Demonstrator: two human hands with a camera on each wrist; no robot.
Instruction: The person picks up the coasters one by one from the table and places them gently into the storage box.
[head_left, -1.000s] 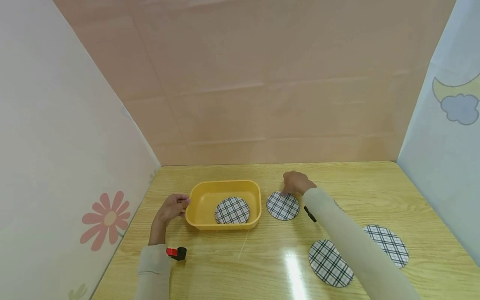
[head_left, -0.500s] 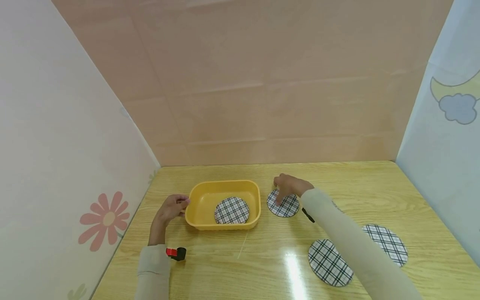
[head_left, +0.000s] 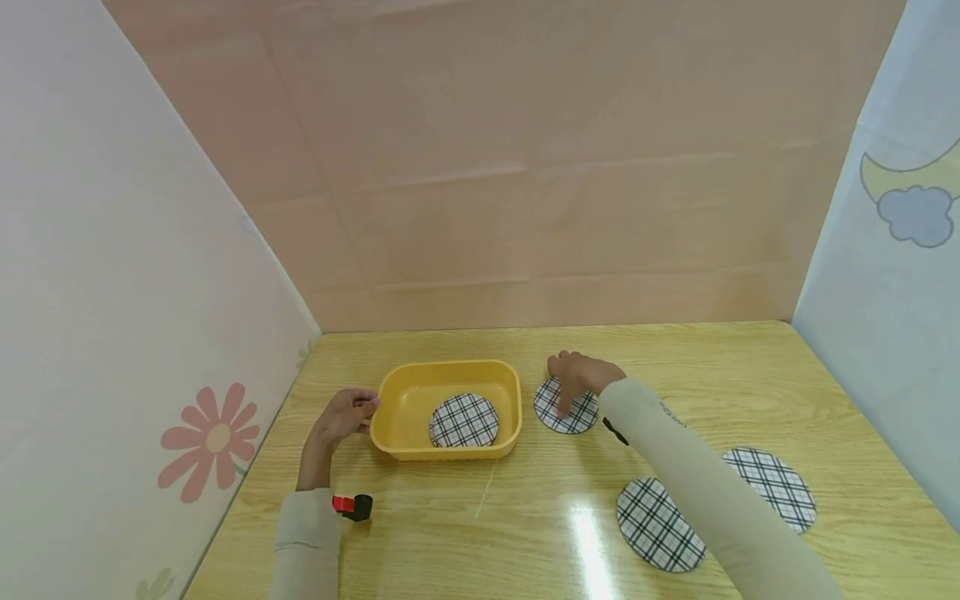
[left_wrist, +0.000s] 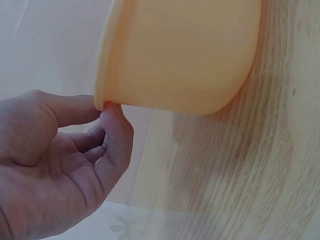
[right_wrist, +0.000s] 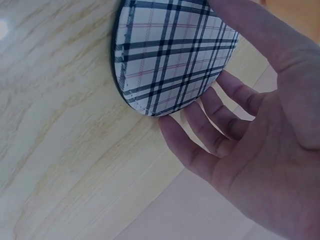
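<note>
A yellow plastic tub (head_left: 450, 372) stands on the wooden table (head_left: 525, 517) with one round plaid coaster (head_left: 464, 420) lying flat inside. My left hand (head_left: 341, 417) pinches the tub's left rim; in the left wrist view the thumb and fingertips of the left hand (left_wrist: 75, 155) meet at the lip of the tub (left_wrist: 185, 55). Just right of the tub lies a second plaid coaster (head_left: 577, 414). My right hand (head_left: 581, 375) rests over it. In the right wrist view the right hand (right_wrist: 240, 115) has its thumb across the coaster (right_wrist: 170, 55) and fairly straight fingers at its far edge.
Two more plaid coasters (head_left: 660, 525) (head_left: 772, 487) lie at the front right, partly hidden by my right sleeve. A small red and black device (head_left: 352, 506) sits at my left wrist. Paper walls close the table in at the left, back and right.
My right hand has shifted a little left over the coaster beside the tub, and its thumb has come down onto the coaster's face. The left hand and tub have stayed put.
</note>
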